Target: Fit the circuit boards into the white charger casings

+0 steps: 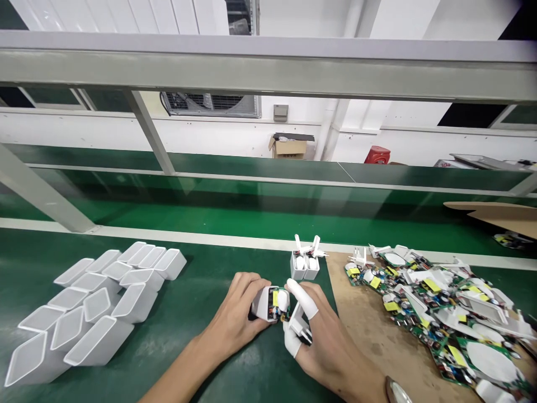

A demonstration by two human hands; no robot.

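Observation:
Near the front middle of the green bench, my left hand (pixel 240 307) is closed round a white plastic housing (pixel 262 304) whose open end faces right. A circuit board (pixel 282 301) with a yellow label and a white round part sits partly in that open end. My right hand (pixel 321 330), with white covers on thumb and forefinger, grips the board's outer end. A white plug piece (pixel 298 322) lies within the right hand's fingers. Just beyond the hands stand two white housings (pixel 304 270) with boards inside and white plug pieces on top.
Several empty white housings (pixel 98 305) stand in a group at the left. A heap of circuit boards (pixel 444 313) with white plug parts covers much of the brown cardboard (pixel 356 330) at the right. A grey frame beam (pixel 268 70) crosses above the bench.

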